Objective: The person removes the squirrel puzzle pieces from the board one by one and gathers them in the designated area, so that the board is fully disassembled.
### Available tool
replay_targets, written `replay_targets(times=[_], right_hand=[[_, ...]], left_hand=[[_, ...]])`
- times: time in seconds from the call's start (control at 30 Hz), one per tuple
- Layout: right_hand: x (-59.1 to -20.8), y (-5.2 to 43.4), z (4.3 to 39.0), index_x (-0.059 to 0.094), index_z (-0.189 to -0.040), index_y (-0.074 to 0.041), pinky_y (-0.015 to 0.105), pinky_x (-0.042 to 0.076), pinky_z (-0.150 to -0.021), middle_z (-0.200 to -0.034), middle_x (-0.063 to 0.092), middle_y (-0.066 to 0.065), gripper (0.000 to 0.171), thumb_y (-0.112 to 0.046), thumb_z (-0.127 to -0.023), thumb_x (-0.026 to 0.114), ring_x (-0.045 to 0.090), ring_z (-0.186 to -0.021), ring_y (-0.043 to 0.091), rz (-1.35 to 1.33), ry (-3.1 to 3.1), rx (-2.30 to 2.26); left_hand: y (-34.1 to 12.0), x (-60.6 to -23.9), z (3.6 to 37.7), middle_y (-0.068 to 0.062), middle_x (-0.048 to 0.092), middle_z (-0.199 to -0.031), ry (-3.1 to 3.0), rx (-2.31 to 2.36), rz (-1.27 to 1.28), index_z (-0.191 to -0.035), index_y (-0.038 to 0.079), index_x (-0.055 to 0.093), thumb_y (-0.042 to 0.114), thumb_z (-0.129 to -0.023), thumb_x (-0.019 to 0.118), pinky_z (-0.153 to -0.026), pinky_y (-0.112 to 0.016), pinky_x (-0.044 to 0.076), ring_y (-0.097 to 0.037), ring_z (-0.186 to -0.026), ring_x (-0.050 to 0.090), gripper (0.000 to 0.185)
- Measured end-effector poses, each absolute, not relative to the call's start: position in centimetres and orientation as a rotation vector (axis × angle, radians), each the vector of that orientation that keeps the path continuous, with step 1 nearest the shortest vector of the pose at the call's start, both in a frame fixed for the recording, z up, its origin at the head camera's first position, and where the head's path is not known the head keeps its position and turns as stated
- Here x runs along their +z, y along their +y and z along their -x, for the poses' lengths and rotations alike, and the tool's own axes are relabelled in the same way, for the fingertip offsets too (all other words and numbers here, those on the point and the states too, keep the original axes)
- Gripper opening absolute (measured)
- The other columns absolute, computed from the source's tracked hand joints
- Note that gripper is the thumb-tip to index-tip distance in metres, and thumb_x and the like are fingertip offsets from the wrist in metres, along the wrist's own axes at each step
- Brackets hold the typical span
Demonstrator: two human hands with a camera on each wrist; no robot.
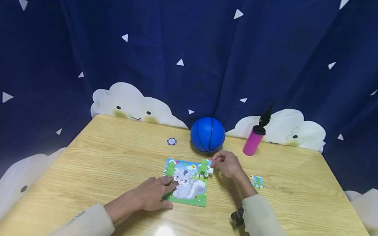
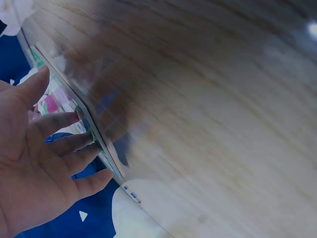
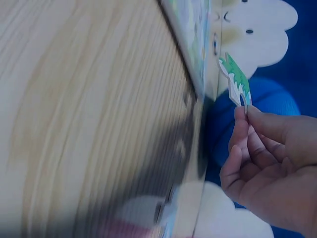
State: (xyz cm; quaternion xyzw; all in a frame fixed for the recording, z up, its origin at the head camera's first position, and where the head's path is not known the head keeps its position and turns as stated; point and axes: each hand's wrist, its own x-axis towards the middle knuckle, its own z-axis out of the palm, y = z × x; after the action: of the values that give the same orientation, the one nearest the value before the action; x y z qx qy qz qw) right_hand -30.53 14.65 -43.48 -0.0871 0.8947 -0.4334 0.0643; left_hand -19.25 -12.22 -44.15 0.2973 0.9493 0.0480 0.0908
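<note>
A squirrel jigsaw puzzle [image 1: 184,190] lies flat on the wooden table, with a pine tree at its left. My left hand [image 1: 154,194] rests on the puzzle's left side, fingers extended and spread; in the left wrist view its fingertips touch the board. Over the puzzle's upper right corner, my right hand [image 1: 228,165] pinches a green tree puzzle piece [image 3: 237,79] between thumb and fingers. In the right wrist view that piece is held on edge, above the table. Right of my right wrist lies a loose puzzle piece [image 1: 257,181], partly behind the arm in the head view.
A blue ball [image 1: 207,134] stands just behind the puzzle, close to my right hand. Farther right is a pink hand pump [image 1: 253,141] with a black top. A round chip [image 1: 171,141] lies left of the ball. A dark blue curtain [image 1: 192,35] hangs behind the table.
</note>
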Motion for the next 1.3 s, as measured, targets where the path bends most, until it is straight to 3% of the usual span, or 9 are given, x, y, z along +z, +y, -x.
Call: replay_targets(times=[0.3,0.6,0.87,1.3], right_hand=[[-44.3,17.8,30.6,0.063,-0.092,0.001,0.022,0.044,-0.058,-0.078,0.065,0.009,0.007,-0.004,-0.087,0.062,0.056,-0.069,0.015,0.183,2.752,-1.182],[-44.8,19.1,30.6,0.065,-0.081,-0.006,0.021,0.041,-0.05,-0.071,0.063,0.003,0.004,-0.007,-0.084,0.062,0.051,-0.063,0.011,0.203,2.819,-1.035],[-45.8,19.2,31.1,0.068,-0.081,-0.006,0.022,0.041,-0.056,-0.073,0.062,0.002,0.006,-0.01,-0.084,0.068,0.052,-0.069,0.014,0.155,2.875,-0.91],[-44.7,19.2,30.9,0.071,-0.083,-0.004,0.021,0.044,-0.058,-0.073,0.066,0.003,0.01,-0.008,-0.086,0.063,0.052,-0.064,0.01,0.242,2.923,-0.95]], left_hand=[[-12.2,-44.3,19.3,-0.015,0.036,-0.151,2.823,0.128,-0.871,-0.144,0.012,0.041,0.051,-0.09,0.055,-0.106,-0.054,0.038,-0.031,-0.139,0.037,0.068],[-12.2,-44.3,19.3,-0.015,0.036,-0.151,2.824,0.128,-0.861,-0.144,0.012,0.041,0.051,-0.09,0.056,-0.106,-0.054,0.038,-0.031,-0.139,0.037,0.069],[-12.1,-44.3,19.2,-0.015,0.036,-0.151,2.821,0.129,-0.861,-0.144,0.012,0.041,0.051,-0.09,0.056,-0.107,-0.054,0.038,-0.03,-0.139,0.037,0.069],[-12.2,-44.2,19.3,-0.016,0.037,-0.15,2.827,0.142,-0.855,-0.144,0.013,0.042,0.051,-0.089,0.056,-0.104,-0.052,0.041,-0.03,-0.138,0.037,0.068]])
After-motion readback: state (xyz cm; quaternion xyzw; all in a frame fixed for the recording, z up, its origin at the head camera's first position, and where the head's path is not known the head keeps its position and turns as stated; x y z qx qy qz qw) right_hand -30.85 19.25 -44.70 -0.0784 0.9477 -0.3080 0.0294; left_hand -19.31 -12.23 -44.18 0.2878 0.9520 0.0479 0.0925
